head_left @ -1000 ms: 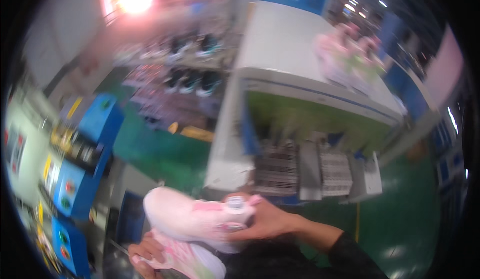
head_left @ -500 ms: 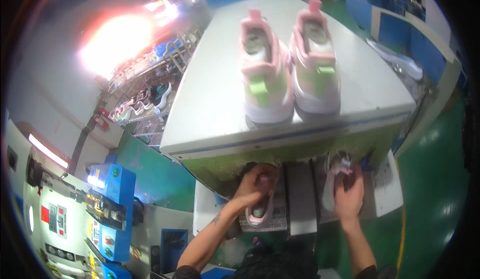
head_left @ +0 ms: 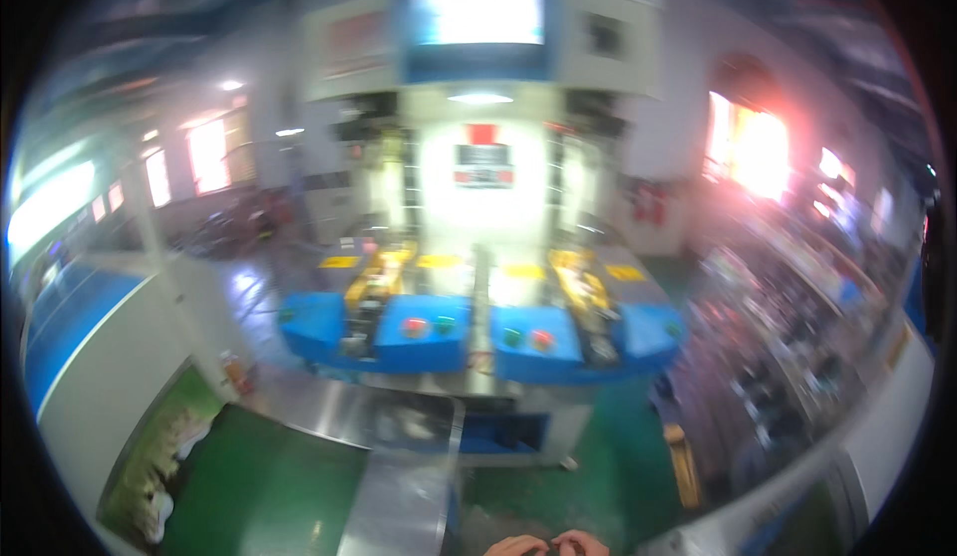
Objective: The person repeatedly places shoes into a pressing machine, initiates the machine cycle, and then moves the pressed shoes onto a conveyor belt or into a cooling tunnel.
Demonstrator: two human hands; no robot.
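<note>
A: What differs from half a second ago?

B: Nearly the whole view. Then, both hands are inside a white cabinet's openings, each at a pink sneaker, and another pair stands on top. Now the sneakers are out of view, and the left hand (head_left: 513,547) and right hand (head_left: 582,543) are just beside each other at the lower edge

A: And the grip of each?

B: I can't tell; the edge cuts both off. The knuckles look bent, and a dark patch (head_left: 554,551) shows between them, a held thing or clothing, too little of it to say

A: What faces the person?

B: A machine with a smooth blue front (head_left: 533,345), blurred by motion. It carries round red and green buttons, like this red button (head_left: 414,328), below a bright, flat white panel (head_left: 481,212) and a rectangular glowing screen (head_left: 477,15)

A: Other surfaces?

B: Nearer, left of the hands, a tabletop (head_left: 394,506) of shiny, streaked sheet metal; right of it, glossy green floor (head_left: 623,426). A long yellowish block (head_left: 684,468) lies there, near a rack (head_left: 797,277) of blurred, mixed shapes
</note>
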